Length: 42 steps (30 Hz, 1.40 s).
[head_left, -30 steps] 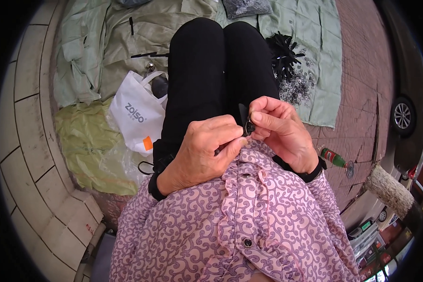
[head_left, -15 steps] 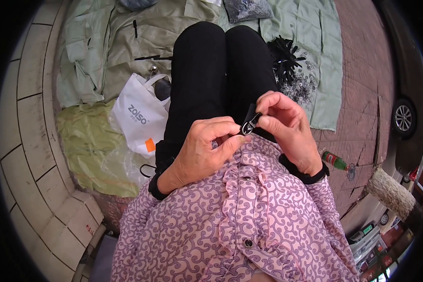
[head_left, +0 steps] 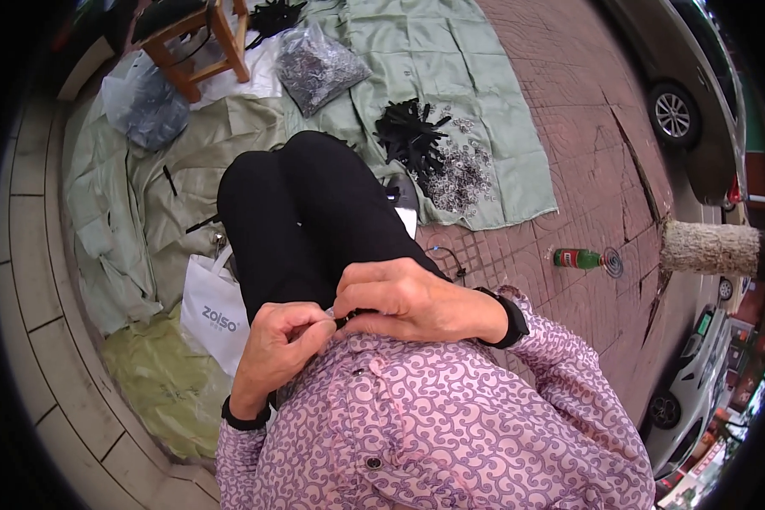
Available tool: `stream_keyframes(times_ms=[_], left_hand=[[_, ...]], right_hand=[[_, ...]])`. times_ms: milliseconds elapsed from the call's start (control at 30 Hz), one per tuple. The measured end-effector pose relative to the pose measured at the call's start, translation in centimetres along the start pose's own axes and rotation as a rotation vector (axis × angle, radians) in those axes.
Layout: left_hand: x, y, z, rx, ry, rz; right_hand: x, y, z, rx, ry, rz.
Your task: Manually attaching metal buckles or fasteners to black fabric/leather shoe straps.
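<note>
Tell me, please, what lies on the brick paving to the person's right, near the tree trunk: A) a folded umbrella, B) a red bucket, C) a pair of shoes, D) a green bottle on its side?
D: a green bottle lies on its side on the brick paving, just left of the tree trunk.

Matt green cloth (head_left: 450, 76), rough red brick paving (head_left: 586, 170), glossy white plastic bag (head_left: 212, 314), wooden stool (head_left: 200, 34).

Around you on the brick pavement: a pale green cloth (head_left: 476, 102) strewn with black parts (head_left: 408, 132), a white shopping bag (head_left: 212, 314), a wooden stool (head_left: 200, 34), a green bottle (head_left: 576, 258) and parked cars (head_left: 680, 85).
</note>
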<state>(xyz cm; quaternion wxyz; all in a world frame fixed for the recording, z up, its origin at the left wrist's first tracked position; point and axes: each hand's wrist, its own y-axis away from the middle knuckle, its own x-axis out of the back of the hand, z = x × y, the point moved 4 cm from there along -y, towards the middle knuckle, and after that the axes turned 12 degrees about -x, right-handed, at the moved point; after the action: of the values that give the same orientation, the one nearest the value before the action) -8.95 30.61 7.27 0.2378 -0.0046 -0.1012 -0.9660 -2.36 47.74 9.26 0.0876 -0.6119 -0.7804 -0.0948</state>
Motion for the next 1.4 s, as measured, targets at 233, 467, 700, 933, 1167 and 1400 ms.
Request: stream_keyframes(times_ms=[233, 467, 700, 933, 1167, 1400], left_hand=[[-1.5, -0.9, 0.1, 0.024, 0.170, -0.097], [0.9, -2.4, -1.6, 0.258, -0.035, 0.181], [4.8, -2.7, -4.8, 0.326, -0.027, 0.468], [5.7, -3.7, -5.5, 0.441, 0.082, 0.544], [5.9, -4.2, -5.5, 0.570, 0.058, 0.606], [6.4, -4.3, -5.4, 0.660, 0.028, 0.629]], right_hand=[[1.0, 2.1, 1.0, -0.017, -0.245, 0.059], [8.1, 6.8, 10.2, -0.570, -0.740, 0.466], [15.9, 7.3, 29.8, -0.642, -0.782, 1.050], [14.2, 2.1, 44.6, -0.867, -0.268, 1.059], [3.9, -3.8, 46.4, -0.831, 0.177, 0.747], [1.8, -7.1, 47.3, -0.899, 0.657, 0.634]])
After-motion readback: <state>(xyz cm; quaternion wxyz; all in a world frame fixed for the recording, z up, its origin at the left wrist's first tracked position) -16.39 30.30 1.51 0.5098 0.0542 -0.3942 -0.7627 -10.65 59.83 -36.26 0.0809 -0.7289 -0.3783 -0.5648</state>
